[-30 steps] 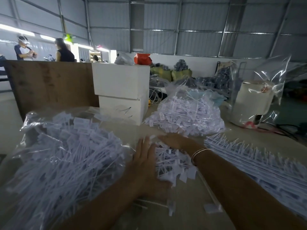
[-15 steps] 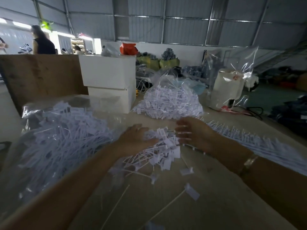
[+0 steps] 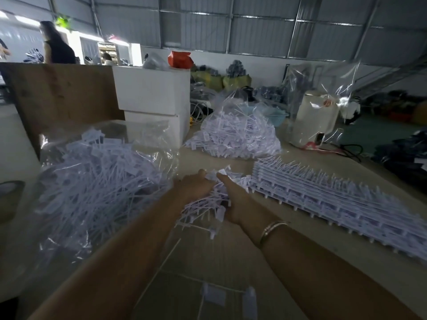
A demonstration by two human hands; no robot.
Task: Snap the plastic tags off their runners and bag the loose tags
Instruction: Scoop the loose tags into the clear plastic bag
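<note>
A bunch of loose white plastic tags (image 3: pixel 203 205) is pressed between my two hands above the table's middle. My left hand (image 3: pixel 193 188) cups the bunch from the left, and my right hand (image 3: pixel 233 199) grips it from the right, fingers curled into the tags. Just left of my hands lies a big clear plastic bag (image 3: pixel 97 181) stuffed with loose tags, its mouth facing them. To the right, a flat stack of tags on their runners (image 3: pixel 335 195) rests on the table. A few stray tags (image 3: pixel 217 294) lie near the front edge.
A second heap of tags in a clear bag (image 3: pixel 233 137) sits behind my hands. Two stacked white boxes (image 3: pixel 154 98) and a wooden board (image 3: pixel 60 95) stand at the back left. A white kettle wrapped in clear plastic (image 3: pixel 316 118) stands back right. A person (image 3: pixel 57 45) stands far left.
My hands have closed in from both sides of the loose tags and gathered them into one tight bunch, lifted slightly off the table. The view has shifted a little to the right.
</note>
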